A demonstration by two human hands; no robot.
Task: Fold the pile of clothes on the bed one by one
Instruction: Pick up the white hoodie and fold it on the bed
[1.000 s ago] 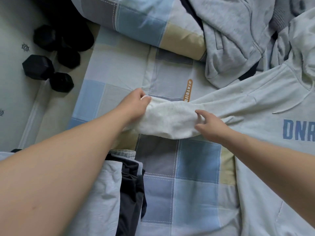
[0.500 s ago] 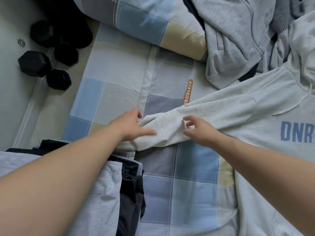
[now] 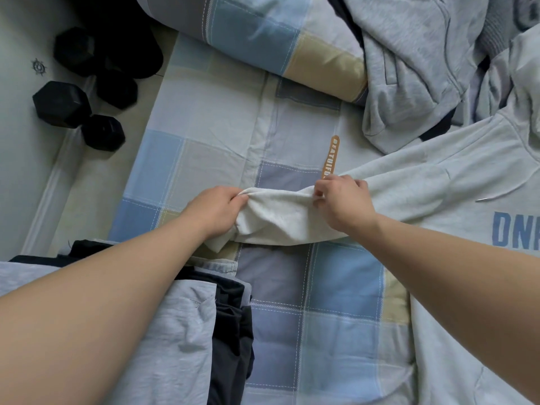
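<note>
A pale grey hoodie (image 3: 455, 194) with blue letters lies face up on the right of the checked bed sheet (image 3: 336, 302). Its sleeve (image 3: 280, 220) stretches left across the sheet. My left hand (image 3: 216, 211) pinches the cuff end of the sleeve. A little further up the same sleeve, my right hand (image 3: 342, 200) pinches the upper edge of the cloth. Between the two hands the fabric bunches and sags.
A heap of unfolded grey clothes (image 3: 423, 62) lies at the back right beside a checked pillow (image 3: 277, 39). Folded light grey and dark garments (image 3: 204, 331) are stacked at the front left. Black dumbbells (image 3: 79, 103) sit on the floor left of the bed.
Both hands went from lying flat on the sleeve to pinching it. My left hand took hold of the cuff again and my right hand shifted up to the sleeve's top edge.
</note>
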